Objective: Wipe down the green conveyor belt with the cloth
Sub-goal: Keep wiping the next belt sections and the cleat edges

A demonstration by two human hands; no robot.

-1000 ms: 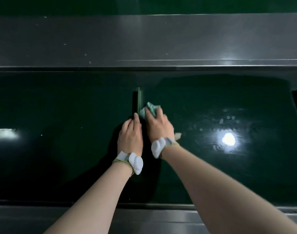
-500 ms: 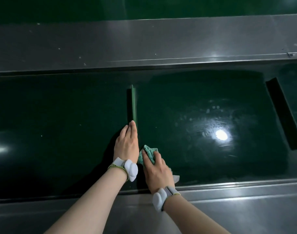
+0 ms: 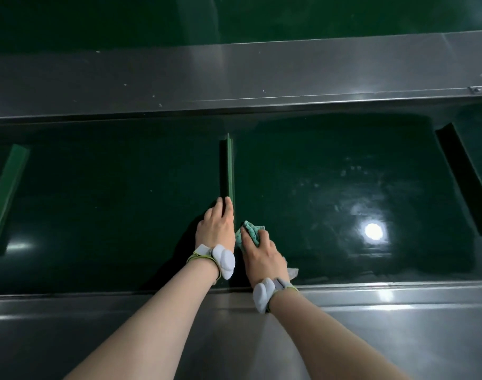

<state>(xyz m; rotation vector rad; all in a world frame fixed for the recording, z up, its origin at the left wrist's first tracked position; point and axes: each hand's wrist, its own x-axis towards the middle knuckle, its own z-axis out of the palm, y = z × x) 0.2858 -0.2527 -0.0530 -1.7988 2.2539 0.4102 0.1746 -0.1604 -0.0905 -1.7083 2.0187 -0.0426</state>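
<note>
Since a second ago the right hand [image 3: 259,256] drew nearer — clutching one cloth [image 3: 249,233]; left hand [image 3: 215,229] flat beside three cleats.

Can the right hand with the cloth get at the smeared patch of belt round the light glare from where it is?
Probably yes: the right hand presses the cloth on that same belt section, with nothing lying between.

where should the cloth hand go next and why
Probably push the cloth away from the body along the right face of the raised cleat. The right hand presses it at the cleat's near end, the left hand braces the other side, and the cleat's far stretch lies ahead.
</note>
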